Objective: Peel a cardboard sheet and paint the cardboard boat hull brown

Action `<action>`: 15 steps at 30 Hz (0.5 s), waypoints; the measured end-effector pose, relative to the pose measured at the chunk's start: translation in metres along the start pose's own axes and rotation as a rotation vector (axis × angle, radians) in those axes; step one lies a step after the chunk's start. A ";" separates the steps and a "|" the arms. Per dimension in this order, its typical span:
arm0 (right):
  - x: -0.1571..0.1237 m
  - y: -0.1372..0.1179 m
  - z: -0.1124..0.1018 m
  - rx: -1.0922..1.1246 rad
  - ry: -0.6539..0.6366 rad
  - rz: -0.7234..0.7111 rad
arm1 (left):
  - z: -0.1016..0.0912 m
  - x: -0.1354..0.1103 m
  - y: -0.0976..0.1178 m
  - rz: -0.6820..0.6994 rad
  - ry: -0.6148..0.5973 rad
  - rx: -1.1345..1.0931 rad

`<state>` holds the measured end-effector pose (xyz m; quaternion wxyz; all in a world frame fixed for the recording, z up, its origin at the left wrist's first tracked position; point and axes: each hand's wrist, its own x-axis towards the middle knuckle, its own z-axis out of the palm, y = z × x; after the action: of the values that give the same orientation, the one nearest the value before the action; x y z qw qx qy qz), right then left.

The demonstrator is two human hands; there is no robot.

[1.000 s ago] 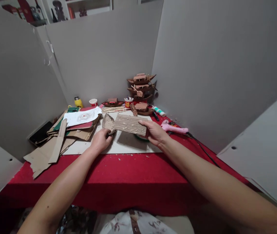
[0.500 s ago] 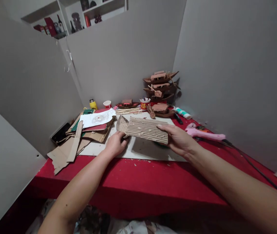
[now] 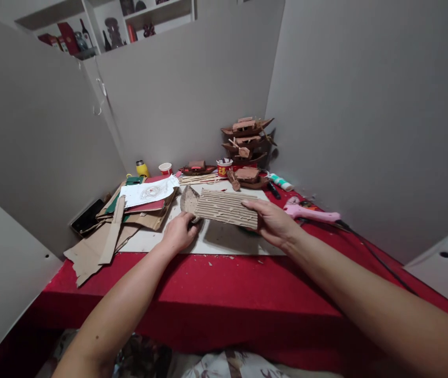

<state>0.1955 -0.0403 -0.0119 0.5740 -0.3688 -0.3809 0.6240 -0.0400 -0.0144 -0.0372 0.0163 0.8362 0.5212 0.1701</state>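
Observation:
A rectangular piece of corrugated cardboard [image 3: 227, 208], its ridges bare, is tilted up over the white board [image 3: 226, 244]. My right hand [image 3: 273, 223] grips its right end, thumb on top and fingers beneath. Near its left end, my left hand [image 3: 180, 232] is closed on a brownish piece with a pointed end [image 3: 189, 199], which looks like a small boat hull. This piece touches or overlaps the cardboard's left edge; I cannot tell which. Part of a dark green round thing shows beneath the cardboard, mostly hidden.
On the left lie stacked cardboard sheets [image 3: 150, 220] and a paper with a drawing [image 3: 148, 192]. Model boats [image 3: 247, 142] are piled at the back, near a red cup [image 3: 224, 168] and thin sticks [image 3: 204, 179]. At right lies a pink glue gun [image 3: 312, 212] with its cord.
My view has turned slightly to the right, so everything sits further left. Both hands keep their holds, and the cardboard stays at nearly the same tilt.

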 end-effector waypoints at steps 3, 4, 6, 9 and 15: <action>0.002 0.001 -0.002 -0.009 0.031 0.003 | 0.000 0.000 0.001 0.006 0.002 -0.010; 0.003 0.002 -0.003 -0.011 0.043 0.004 | 0.000 0.000 0.001 0.007 0.002 -0.014; 0.004 0.003 -0.005 -0.014 0.064 0.009 | 0.000 0.000 0.001 0.008 0.002 -0.021; 0.004 0.003 -0.006 -0.014 0.080 0.017 | 0.000 0.000 0.002 0.002 -0.005 -0.031; -0.002 0.001 -0.001 0.002 0.003 0.016 | -0.005 -0.003 0.007 -0.044 -0.025 -0.059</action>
<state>0.1962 -0.0421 -0.0135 0.5701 -0.3722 -0.3764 0.6283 -0.0362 -0.0208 -0.0314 0.0512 0.8258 0.5339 0.1744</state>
